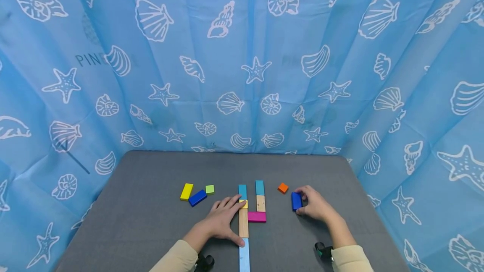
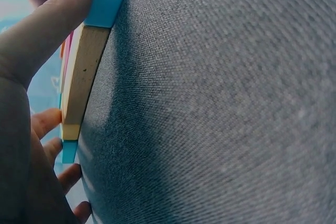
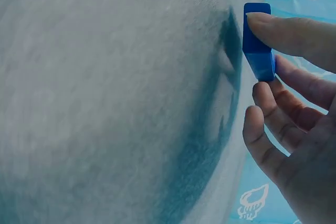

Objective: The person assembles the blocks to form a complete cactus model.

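Observation:
My right hand (image 1: 316,205) pinches a blue block (image 1: 296,201) between thumb and fingers. The right wrist view shows the thumb on one end of that blue block (image 3: 257,40), with shadow on the cloth beside it. My left hand (image 1: 221,220) lies spread along a line of blocks, its fingers fairly straight. Its thumb touches the light blue block (image 1: 244,256) and a fingertip touches the small yellow block (image 1: 244,204). Between these two lies a plain wooden block (image 1: 243,223); a teal block (image 1: 242,191) caps the far end.
A magenta block (image 1: 257,217) adjoins the line, with a wooden block (image 1: 261,203) and teal block (image 1: 259,187) beyond it. Loose on the grey table (image 1: 151,221) lie yellow (image 1: 186,192), blue (image 1: 198,198), green (image 1: 209,189) and orange (image 1: 282,187) blocks. A patterned curtain (image 1: 242,74) hangs behind.

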`<state>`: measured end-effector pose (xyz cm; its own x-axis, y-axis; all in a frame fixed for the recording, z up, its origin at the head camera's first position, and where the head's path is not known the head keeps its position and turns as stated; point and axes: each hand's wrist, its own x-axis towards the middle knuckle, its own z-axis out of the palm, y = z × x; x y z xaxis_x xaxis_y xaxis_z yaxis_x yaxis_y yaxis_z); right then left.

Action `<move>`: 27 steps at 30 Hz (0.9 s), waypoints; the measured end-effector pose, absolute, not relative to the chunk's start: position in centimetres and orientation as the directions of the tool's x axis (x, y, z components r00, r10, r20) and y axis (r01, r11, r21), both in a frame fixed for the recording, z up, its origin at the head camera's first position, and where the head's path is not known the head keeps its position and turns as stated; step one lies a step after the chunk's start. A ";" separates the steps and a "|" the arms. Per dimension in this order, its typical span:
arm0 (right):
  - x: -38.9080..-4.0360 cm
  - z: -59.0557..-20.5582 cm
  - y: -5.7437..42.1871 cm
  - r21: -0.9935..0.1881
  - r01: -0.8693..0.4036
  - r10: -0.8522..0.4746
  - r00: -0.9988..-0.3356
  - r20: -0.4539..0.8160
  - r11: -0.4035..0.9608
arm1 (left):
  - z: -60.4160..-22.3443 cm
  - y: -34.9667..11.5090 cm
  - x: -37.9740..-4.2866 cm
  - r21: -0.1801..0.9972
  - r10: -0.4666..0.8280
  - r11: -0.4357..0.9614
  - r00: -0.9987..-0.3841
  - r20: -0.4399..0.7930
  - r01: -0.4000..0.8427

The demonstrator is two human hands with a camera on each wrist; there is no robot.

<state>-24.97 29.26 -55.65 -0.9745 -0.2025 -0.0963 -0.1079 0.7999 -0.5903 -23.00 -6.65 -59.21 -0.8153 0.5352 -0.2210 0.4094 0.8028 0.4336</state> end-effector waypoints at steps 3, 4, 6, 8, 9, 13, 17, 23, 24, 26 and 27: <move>-25.2 -55.5 29.1 -0.602 -0.102 -0.192 -0.977 -0.088 0.792 | -59.3 -6.7 -23.0 0.434 0.535 0.803 -0.815 -0.222 0.409; -25.2 -55.4 29.0 -0.605 -0.106 -0.193 -0.978 -0.081 0.789 | -59.3 -6.7 -23.0 0.435 0.536 0.802 -0.814 -0.223 0.409; -25.4 -55.2 28.9 -0.606 -0.116 -0.195 -0.979 -0.066 0.787 | -59.3 -6.7 -23.0 0.434 0.536 0.803 -0.814 -0.224 0.409; -25.6 -55.1 28.7 -0.604 -0.125 -0.197 -0.979 -0.054 0.787 | -59.3 -6.7 -23.0 0.435 0.534 0.804 -0.814 -0.227 0.406; -25.7 -55.0 28.6 -0.603 -0.128 -0.197 -0.979 -0.050 0.787 | -59.2 -6.7 -23.0 0.435 0.533 0.804 -0.814 -0.229 0.405; -26.2 -54.7 28.2 -0.593 -0.145 -0.205 -0.978 -0.035 0.792 | -59.1 -6.7 -23.0 0.435 0.528 0.807 -0.817 -0.233 0.398; -26.4 -54.5 27.8 -0.592 -0.151 -0.208 -0.978 -0.029 0.792 | -59.0 -6.6 -22.9 0.434 0.526 0.809 -0.817 -0.236 0.396; -26.6 -54.2 27.2 -0.590 -0.152 -0.206 -0.978 -0.024 0.793 | -58.9 -6.7 -22.9 0.436 0.528 0.809 -0.813 -0.245 0.394; -26.7 -54.2 27.1 -0.587 -0.156 -0.205 -0.979 -0.017 0.795 | -58.9 -6.7 -22.9 0.438 0.529 0.808 -0.812 -0.246 0.393; -26.7 -54.1 26.8 -0.577 -0.169 -0.208 -0.978 -0.001 0.799 | -58.9 -6.7 -22.9 0.441 0.530 0.807 -0.811 -0.248 0.393; -26.8 -54.2 26.7 -0.578 -0.170 -0.205 -0.979 0.005 0.798 | -58.9 -6.7 -22.9 0.442 0.530 0.807 -0.811 -0.248 0.392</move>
<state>-26.76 26.71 -54.17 -0.9787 -0.2054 0.0046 -0.1701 0.7978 -0.5784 -22.92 -6.74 -58.92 -0.8108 0.5302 -0.2478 0.3924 0.8066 0.4420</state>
